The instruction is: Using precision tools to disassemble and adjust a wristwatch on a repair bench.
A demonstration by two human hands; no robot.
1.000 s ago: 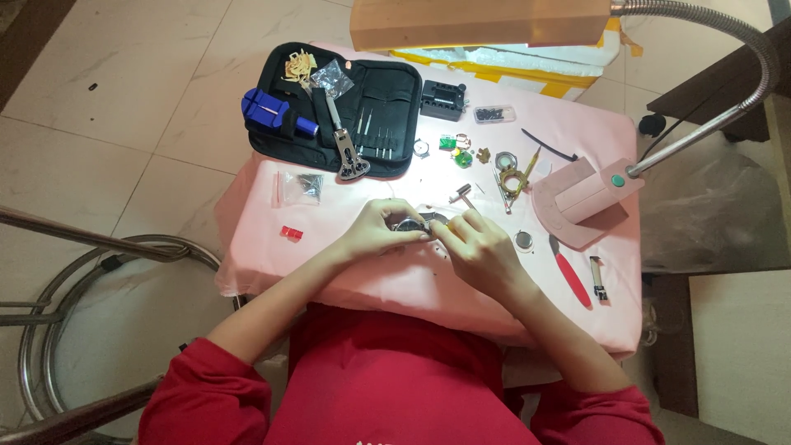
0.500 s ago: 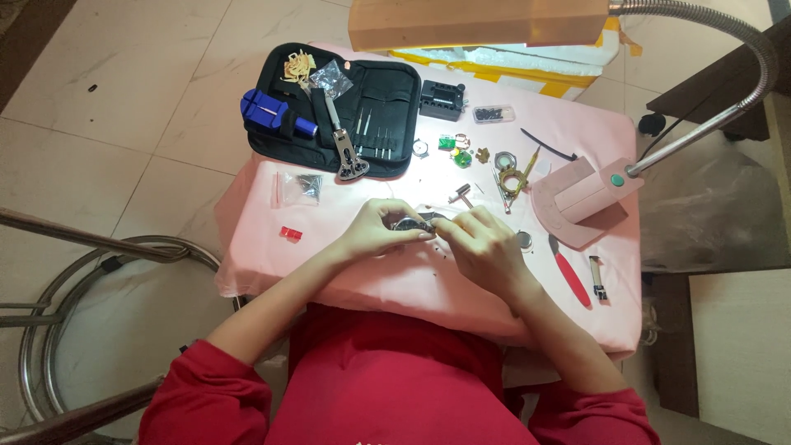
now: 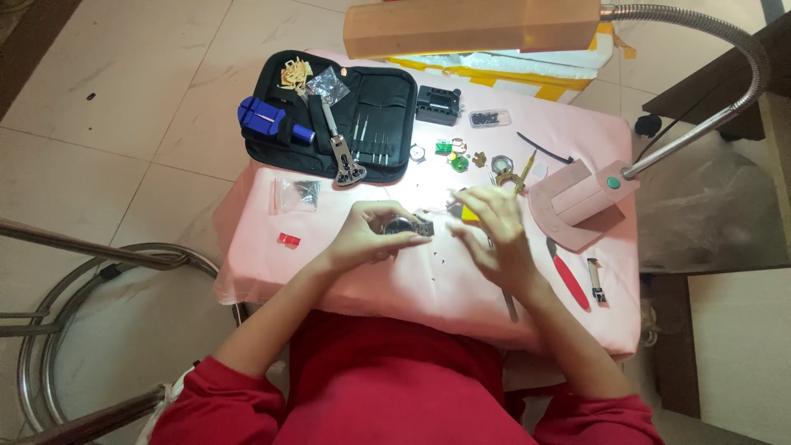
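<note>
the left hand (image 3: 362, 239) pinches a small dark metal watch piece (image 3: 405, 226) near the middle of the pink-clothed table (image 3: 412, 284). the right hand (image 3: 494, 235) hovers just beside it, fingers curled around something yellow; what it is, i cannot tell. tiny dark specks, perhaps screws, lie on the cloth below the watch piece, and a careless wrist sweep could scatter them. the red-handled tool (image 3: 568, 282) near the right edge could also be nudged off.

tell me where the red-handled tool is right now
In the head view the red-handled tool lies on the pink cloth at the person's right, just past the right hand, below the pink lamp base and beside a small dark tool.
</note>
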